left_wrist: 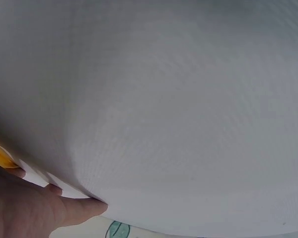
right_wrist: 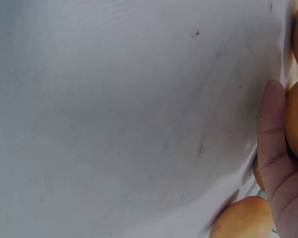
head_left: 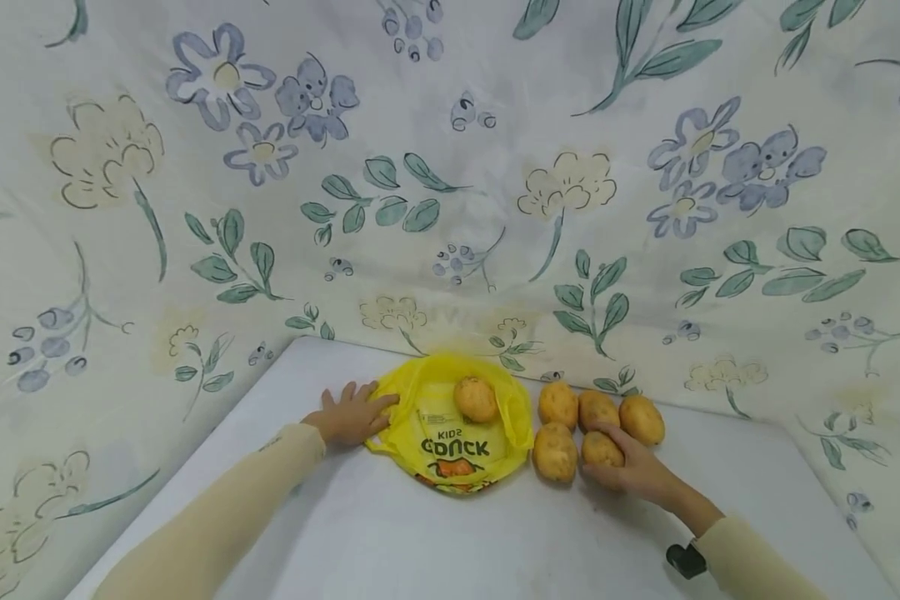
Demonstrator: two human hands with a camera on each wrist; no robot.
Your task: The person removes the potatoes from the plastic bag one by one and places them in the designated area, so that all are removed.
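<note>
Cream sleeves enter from the bottom of the head view, one at lower left, one at lower right. On the white table (head_left: 390,533) the left hand (head_left: 351,414) lies flat with straight fingers, pressing the left edge of a yellow bag (head_left: 450,454) at lower centre. One potato (head_left: 476,398) sits on the bag. Just right of the bag lies a cluster of five potatoes, touching one another. The right hand (head_left: 633,467) curls its fingers round the near-right potato (head_left: 602,449) of that cluster; the front-left one (head_left: 554,452) lies just beside it. Floral cloth (head_left: 450,167) fills the upper frame behind the table.
</note>
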